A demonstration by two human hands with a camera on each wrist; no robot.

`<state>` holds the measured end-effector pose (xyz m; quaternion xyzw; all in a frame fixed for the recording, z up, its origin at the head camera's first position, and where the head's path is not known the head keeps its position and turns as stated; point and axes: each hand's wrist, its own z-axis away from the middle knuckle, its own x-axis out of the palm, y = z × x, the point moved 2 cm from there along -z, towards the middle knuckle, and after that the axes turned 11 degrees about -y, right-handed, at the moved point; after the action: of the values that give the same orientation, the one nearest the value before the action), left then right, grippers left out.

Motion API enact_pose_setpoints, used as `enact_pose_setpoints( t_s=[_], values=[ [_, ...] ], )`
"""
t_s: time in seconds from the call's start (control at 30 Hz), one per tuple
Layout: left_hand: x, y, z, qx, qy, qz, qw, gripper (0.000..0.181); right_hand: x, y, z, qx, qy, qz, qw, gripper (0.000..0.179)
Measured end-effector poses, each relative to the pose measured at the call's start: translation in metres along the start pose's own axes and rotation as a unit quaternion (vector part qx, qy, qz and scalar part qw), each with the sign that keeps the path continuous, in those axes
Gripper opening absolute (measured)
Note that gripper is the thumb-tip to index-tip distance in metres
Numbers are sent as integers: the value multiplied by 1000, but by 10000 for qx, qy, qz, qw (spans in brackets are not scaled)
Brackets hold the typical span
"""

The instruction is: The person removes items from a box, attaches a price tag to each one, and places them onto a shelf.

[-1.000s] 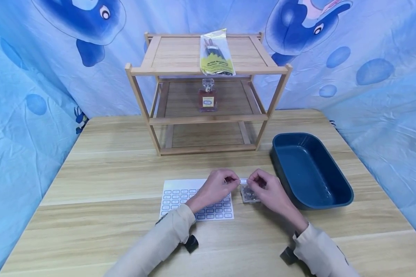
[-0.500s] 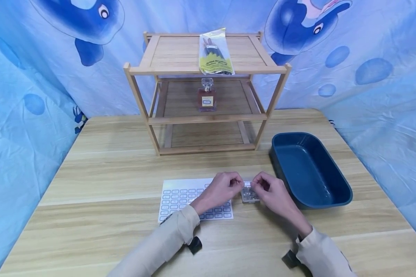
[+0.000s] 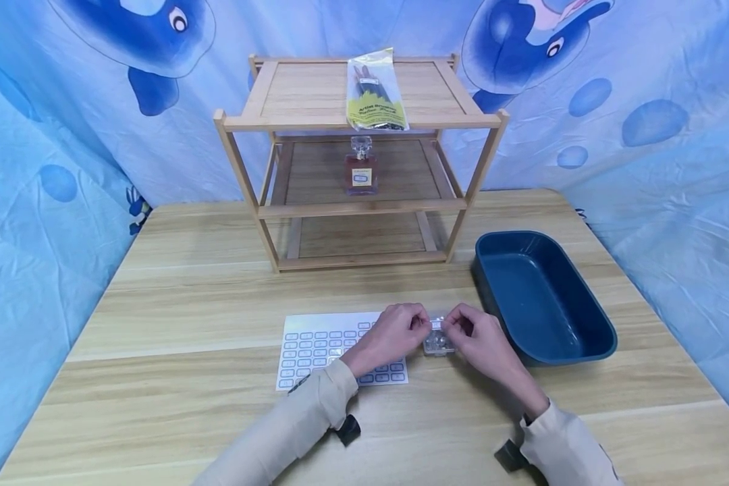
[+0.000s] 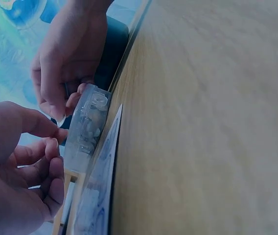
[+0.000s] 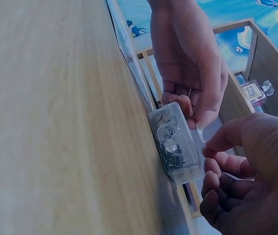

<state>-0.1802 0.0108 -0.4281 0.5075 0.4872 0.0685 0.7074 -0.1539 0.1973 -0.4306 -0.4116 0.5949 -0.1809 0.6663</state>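
Observation:
A small white label [image 3: 436, 325] is stretched between my two hands, just above a clear plastic box [image 3: 439, 344]. My left hand [image 3: 396, 332] pinches one end of it between thumb and forefinger; my right hand [image 3: 478, 336] pinches the other end. Edge-on, the label [image 5: 200, 132] shows as a thin curled strip in the right wrist view. The box [image 5: 171, 142] lies flat on the table and holds small clear and metallic pieces, their kind hard to tell. Under my left forearm lies a white sheet of blue-framed labels [image 3: 306, 354], partly covered.
A deep blue plastic basin [image 3: 537, 297] stands beside my right hand. Behind, a three-tier wooden shelf [image 3: 358, 209] bears a packet of artist brushes [image 3: 376, 94] on top and a perfume bottle [image 3: 361, 169] on the middle tier. Blue printed cloth [image 3: 55, 256] surrounds the table.
Both hands have shifted slightly right and nearer to me with the label, from the box's far edge to over the box. The head view has drifted a little.

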Motion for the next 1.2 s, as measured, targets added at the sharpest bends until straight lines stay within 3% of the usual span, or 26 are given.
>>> enact_pose_setpoints(
  t_s=[0.4,0.67,0.8,1.07,1.2],
  values=[
    [-1,11,-3,-717,-447,-207,9962,5,1,-1,-1,103,-182,168,9996,9],
    [0,20,-8,-709,-460,-1118,9901,22,0,-3,-2,58,-158,277,9995,10],
    [1,22,-8,-739,-504,-1347,9868,24,1,-5,-3,117,-153,312,9993,12],
    [2,21,-9,-809,-551,-1365,9858,25,1,-5,-4,228,-233,321,9990,13],
    [1,19,-8,-946,-551,-1111,9878,32,2,-3,-4,248,-267,277,9990,12]
  ],
)
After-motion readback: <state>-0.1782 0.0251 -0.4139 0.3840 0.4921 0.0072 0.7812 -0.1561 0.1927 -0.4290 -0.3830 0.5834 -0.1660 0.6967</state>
